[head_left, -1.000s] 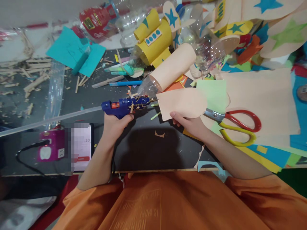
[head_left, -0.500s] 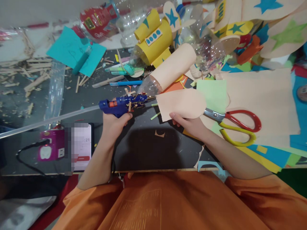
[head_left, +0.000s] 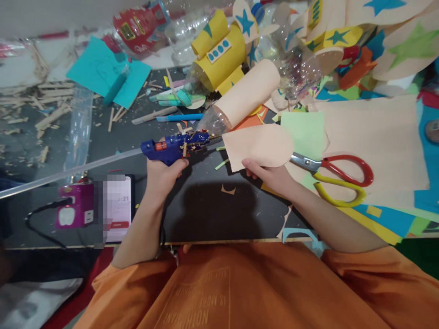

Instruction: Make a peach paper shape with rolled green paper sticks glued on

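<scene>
My left hand (head_left: 163, 174) is closed round the grip of a blue hot glue gun (head_left: 174, 147), whose nozzle points right and nearly touches the left edge of a peach paper cutout (head_left: 262, 145). A long clear glue stick (head_left: 68, 170) juts from the gun's back toward the left. My right hand (head_left: 270, 176) pinches the lower edge of that peach cutout and holds it just above the dark table (head_left: 206, 210). A plastic bottle wrapped in peach paper (head_left: 242, 100) lies right behind the gun's tip.
Red and yellow scissors (head_left: 329, 176) lie right of my right hand on paper sheets. A phone (head_left: 118, 208) and a purple socket block (head_left: 73, 211) sit at the left. Yellow paper-covered bottles (head_left: 219, 57), clear bottles, wooden sticks and coloured paper crowd the back.
The glue gun has risen slightly and its nozzle has closed in on the left edge of the peach cutout. My right hand has stayed put with the cutout.
</scene>
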A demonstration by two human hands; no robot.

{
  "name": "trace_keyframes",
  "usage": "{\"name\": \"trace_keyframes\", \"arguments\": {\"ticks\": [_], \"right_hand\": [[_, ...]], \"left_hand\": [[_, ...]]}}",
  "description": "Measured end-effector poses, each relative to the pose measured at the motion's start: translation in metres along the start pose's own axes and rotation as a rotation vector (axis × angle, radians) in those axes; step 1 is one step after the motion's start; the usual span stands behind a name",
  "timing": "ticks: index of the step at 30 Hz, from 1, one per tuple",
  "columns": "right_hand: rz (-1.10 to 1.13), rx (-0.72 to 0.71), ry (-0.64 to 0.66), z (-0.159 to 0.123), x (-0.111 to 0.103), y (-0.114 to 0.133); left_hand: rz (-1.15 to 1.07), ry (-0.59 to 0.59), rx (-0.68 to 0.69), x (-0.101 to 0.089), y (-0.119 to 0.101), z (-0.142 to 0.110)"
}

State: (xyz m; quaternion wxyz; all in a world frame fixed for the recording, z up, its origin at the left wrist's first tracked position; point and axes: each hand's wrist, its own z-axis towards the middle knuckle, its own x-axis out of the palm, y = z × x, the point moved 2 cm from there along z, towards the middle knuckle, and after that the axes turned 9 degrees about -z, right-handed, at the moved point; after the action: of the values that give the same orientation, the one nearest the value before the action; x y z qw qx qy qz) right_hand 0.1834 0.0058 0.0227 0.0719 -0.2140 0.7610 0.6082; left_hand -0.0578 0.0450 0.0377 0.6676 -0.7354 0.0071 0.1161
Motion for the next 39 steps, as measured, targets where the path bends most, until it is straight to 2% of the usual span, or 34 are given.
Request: {"name": "trace_keyframes", "arguments": {"ticks": [5,8,12,15,19,22,25,28,32,35,37,39], "right_hand": [[0.027,-0.047,0.042,-0.002,-0.001,0.003],[0.067,-0.027,0.050,-0.003,-0.001,0.004],[0.146,0.016,0.005,-0.002,0.000,0.001],[0.181,0.027,-0.022,-0.001,0.001,-0.004],[0.257,0.038,-0.062,0.001,0.001,-0.011],[0.406,0.052,-0.109,0.004,0.001,-0.012],[0.552,0.079,-0.171,0.008,0.000,-0.009],[0.539,0.096,-0.284,0.011,-0.003,-0.005],[0.450,0.054,-0.450,0.014,-0.008,-0.005],[0.389,0.053,-0.464,0.014,-0.008,-0.006],[0.370,0.059,-0.453,0.014,-0.007,-0.006],[0.377,0.061,-0.436,0.013,-0.006,-0.006]], "left_hand": [[0.030,-0.015,0.023,0.000,-0.004,0.000],[-0.024,-0.042,0.025,0.002,-0.008,0.003],[-0.183,-0.180,-0.006,-0.002,-0.018,0.012],[-0.220,-0.242,-0.053,-0.015,-0.023,0.019],[-0.081,-0.127,-0.109,-0.038,-0.022,0.025],[-0.013,-0.074,-0.228,-0.053,-0.016,0.025],[0.039,0.010,-0.352,-0.058,-0.012,0.023],[0.037,0.021,-0.407,-0.056,-0.013,0.021],[0.104,-0.006,-0.332,-0.061,-0.015,0.024],[0.213,0.020,-0.219,-0.073,-0.018,0.027],[0.435,0.005,-0.104,-0.081,-0.025,0.027],[0.770,-0.048,0.004,-0.083,-0.036,0.023]]}}
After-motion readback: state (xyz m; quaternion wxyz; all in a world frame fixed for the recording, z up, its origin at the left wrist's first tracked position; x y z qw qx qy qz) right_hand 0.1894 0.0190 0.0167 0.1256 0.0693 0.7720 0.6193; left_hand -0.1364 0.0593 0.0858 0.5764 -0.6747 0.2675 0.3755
